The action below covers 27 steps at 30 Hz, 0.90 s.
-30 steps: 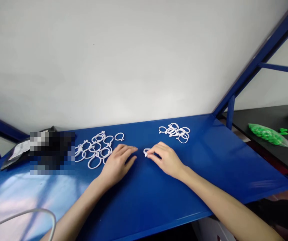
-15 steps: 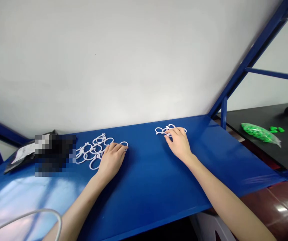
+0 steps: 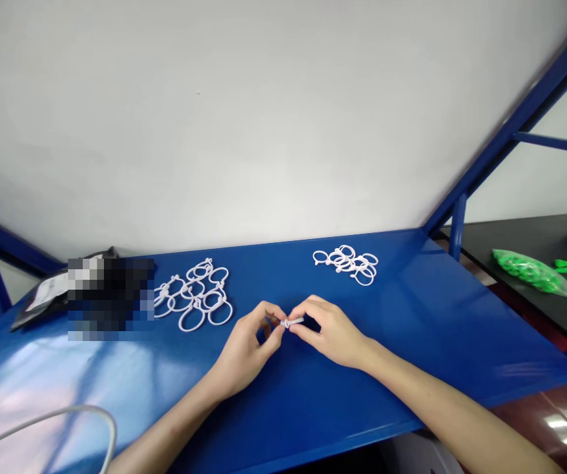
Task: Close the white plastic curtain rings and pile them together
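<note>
Over the middle of the blue table my left hand [image 3: 246, 345] and my right hand [image 3: 335, 336] meet, thumbs and fingertips pinched. Between them they grip one white knotted cord loop [image 3: 292, 322], like a hair tie. Its knot shows between the fingertips; fingers partly hide the rest. To the left lies a group of white knotted loops [image 3: 196, 303], spread out and overlapping. A smaller heap of similar loops [image 3: 345, 262] rests farther back on the right, apart from my hands.
The blue table [image 3: 283, 421] backs onto a pale wall. A black plastic package [image 3: 110, 289], partly pixelated, lies at left, and a white cable [image 3: 73, 409] curves in at lower left. On a dark table at right sits a clear bag of green pieces [image 3: 533, 271].
My left hand has left the left group and moved right; my right hand has come from the right heap toward the middle. Both now pinch one white loop together.
</note>
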Each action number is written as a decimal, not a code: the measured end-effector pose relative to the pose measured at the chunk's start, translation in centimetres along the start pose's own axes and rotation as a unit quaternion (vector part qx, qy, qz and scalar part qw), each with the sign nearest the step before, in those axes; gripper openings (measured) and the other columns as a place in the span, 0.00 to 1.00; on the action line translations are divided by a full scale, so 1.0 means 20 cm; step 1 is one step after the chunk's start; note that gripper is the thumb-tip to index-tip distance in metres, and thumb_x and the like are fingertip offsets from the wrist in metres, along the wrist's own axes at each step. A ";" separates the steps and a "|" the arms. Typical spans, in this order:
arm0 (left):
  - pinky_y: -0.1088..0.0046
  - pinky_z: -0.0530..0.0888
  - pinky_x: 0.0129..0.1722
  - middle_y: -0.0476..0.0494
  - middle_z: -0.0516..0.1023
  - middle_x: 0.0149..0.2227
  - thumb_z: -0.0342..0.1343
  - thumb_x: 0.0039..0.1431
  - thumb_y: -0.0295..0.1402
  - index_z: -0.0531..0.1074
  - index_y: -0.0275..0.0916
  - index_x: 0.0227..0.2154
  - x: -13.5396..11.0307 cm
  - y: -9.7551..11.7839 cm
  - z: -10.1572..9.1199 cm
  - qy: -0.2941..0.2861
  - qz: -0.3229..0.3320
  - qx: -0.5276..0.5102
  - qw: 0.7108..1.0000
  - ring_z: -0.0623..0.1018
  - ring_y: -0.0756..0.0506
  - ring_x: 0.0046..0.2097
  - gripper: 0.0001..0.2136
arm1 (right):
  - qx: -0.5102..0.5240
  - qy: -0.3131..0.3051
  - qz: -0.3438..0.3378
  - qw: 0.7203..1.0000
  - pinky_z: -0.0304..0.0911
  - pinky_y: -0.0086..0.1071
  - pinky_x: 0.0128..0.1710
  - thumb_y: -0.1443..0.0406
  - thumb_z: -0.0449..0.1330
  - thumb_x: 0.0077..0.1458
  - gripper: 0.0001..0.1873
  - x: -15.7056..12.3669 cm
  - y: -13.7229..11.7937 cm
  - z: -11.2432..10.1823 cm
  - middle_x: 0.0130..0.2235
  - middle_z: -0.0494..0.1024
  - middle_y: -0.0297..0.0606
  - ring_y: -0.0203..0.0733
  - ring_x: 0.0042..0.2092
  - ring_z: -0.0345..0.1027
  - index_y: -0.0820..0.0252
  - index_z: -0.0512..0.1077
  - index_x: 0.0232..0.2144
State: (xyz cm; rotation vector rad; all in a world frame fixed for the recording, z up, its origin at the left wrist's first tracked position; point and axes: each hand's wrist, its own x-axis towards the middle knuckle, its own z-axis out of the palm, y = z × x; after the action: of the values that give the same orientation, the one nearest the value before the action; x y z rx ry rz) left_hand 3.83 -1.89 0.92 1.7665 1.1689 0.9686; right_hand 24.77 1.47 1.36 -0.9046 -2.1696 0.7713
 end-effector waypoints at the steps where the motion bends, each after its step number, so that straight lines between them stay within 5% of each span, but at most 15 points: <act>1: 0.71 0.76 0.41 0.46 0.78 0.40 0.53 0.68 0.35 0.72 0.41 0.41 0.00 0.00 0.00 0.001 -0.014 -0.028 1.000 0.78 0.47 0.40 0.05 | 0.006 -0.001 0.010 1.000 0.69 0.36 0.45 0.65 0.63 0.65 0.02 0.00 0.00 0.00 0.39 0.82 0.37 0.42 0.42 0.76 0.56 0.76 0.40; 9: 0.74 0.76 0.32 0.44 0.79 0.40 0.57 0.65 0.44 0.75 0.40 0.42 0.01 0.00 0.01 0.029 -0.074 -0.087 0.993 0.77 0.48 0.35 0.13 | 0.130 0.045 0.094 0.986 0.73 0.31 0.40 0.61 0.65 0.63 0.04 0.01 -0.04 0.00 0.37 0.85 0.33 0.40 0.39 0.81 0.55 0.78 0.38; 15: 0.74 0.75 0.30 0.47 0.79 0.33 0.58 0.65 0.46 0.76 0.39 0.38 0.01 -0.03 0.01 0.037 -0.074 -0.074 0.994 0.76 0.49 0.30 0.14 | 0.118 0.041 0.080 0.989 0.73 0.32 0.40 0.62 0.65 0.62 0.04 0.00 -0.05 0.00 0.37 0.84 0.33 0.40 0.38 0.79 0.55 0.78 0.39; 27: 0.73 0.75 0.35 0.46 0.85 0.35 0.58 0.64 0.40 0.81 0.41 0.36 0.00 -0.01 0.01 0.065 -0.030 0.038 0.997 0.80 0.46 0.34 0.10 | 0.109 0.049 0.058 0.991 0.70 0.34 0.41 0.61 0.65 0.63 0.06 0.00 -0.04 0.00 0.36 0.82 0.35 0.40 0.38 0.75 0.55 0.81 0.36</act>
State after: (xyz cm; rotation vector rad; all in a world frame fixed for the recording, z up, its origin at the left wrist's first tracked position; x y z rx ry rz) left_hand 4.01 -1.92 0.67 1.7376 1.3495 1.0282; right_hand 24.41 1.07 1.93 -0.9396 -1.9185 0.9777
